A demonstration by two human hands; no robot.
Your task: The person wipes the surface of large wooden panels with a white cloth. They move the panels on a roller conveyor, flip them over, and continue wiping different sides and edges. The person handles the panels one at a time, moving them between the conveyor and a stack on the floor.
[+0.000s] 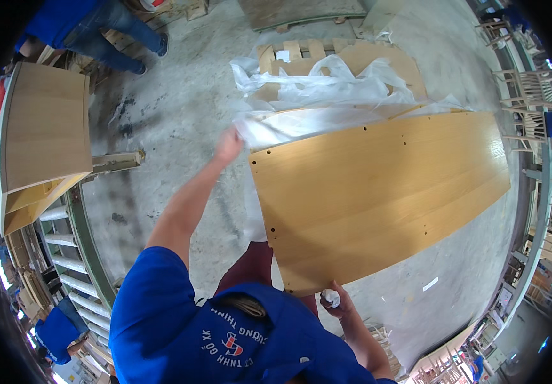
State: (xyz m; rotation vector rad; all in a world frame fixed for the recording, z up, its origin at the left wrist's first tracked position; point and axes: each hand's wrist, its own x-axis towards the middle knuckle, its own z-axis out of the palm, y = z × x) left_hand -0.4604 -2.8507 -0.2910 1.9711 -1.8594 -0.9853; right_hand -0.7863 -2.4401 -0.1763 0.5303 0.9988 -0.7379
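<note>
A large tan wooden panel (pixel 378 192) with several dark drilled holes lies in front of me, its narrow end toward my left. At the panel's far left corner my left hand (pixel 230 146), slightly blurred, is closed on the edge of a thin white translucent wrapping sheet (pixel 282 130). This sheet runs along the panel's far edge and also hangs down at its left end. My right hand (pixel 340 302) is at the panel's near edge, its fingers closed around a small crumpled white wad (pixel 331 297). What supports the panel underneath is hidden.
Beyond the panel, a pallet (pixel 317 48) carries cardboard (pixel 378 57) and more crumpled wrapping (pixel 333 70). A wooden cabinet (pixel 45 121) and a roller conveyor (pixel 74 262) stand on the left. Another person's legs (pixel 112 38) show at upper left. Wooden chairs (pixel 525 89) line the right.
</note>
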